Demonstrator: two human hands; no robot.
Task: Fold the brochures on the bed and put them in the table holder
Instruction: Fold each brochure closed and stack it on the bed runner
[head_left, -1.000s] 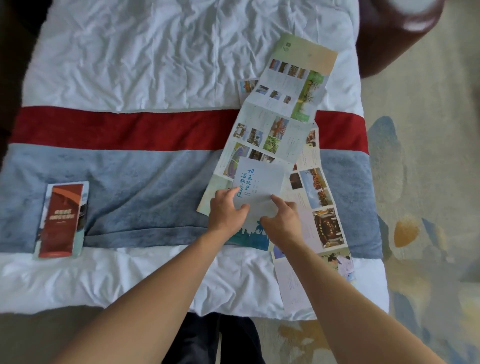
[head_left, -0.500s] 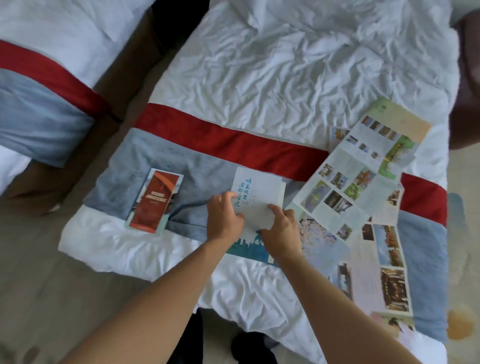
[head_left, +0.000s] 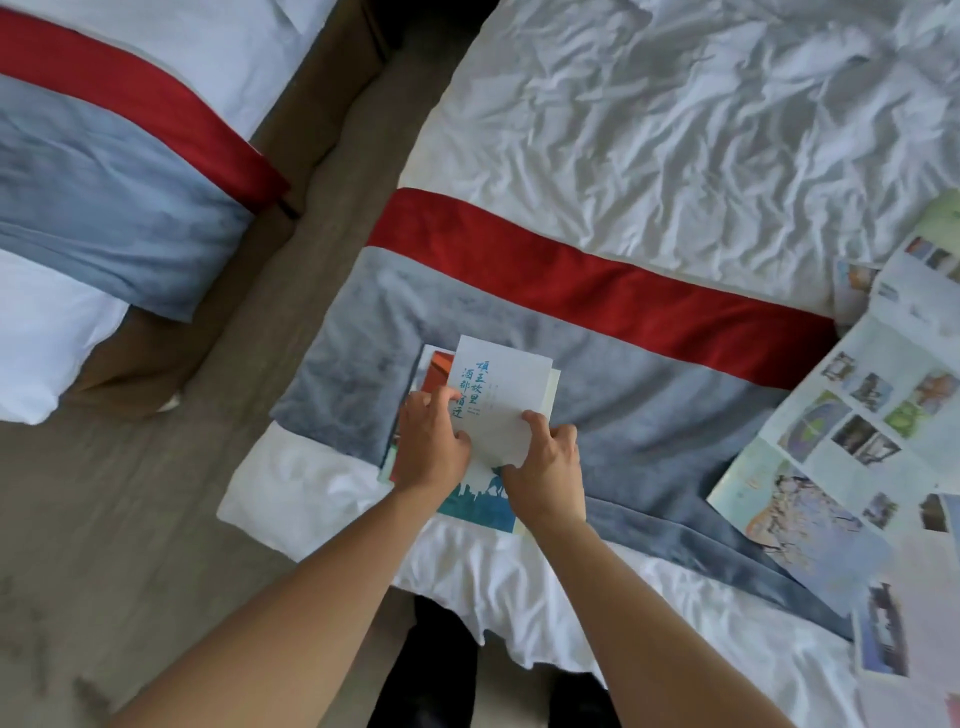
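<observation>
Both hands grip a folded white brochure (head_left: 498, 410) with blue calligraphy. The left hand (head_left: 431, 447) holds its left edge, thumb curled over the front; the right hand (head_left: 545, 467) pinches its lower right side, thumb on the face. The brochure sits between the two hands, over a red brochure (head_left: 434, 371) lying on the grey-blue band of the bed (head_left: 649, 130), near the bed's foot corner. Only the red brochure's upper left part shows from beneath. Unfolded brochures (head_left: 857, 441) with photo panels lie spread at the right, well apart from the hands. A second bed (head_left: 104, 171) stands at the left.
</observation>
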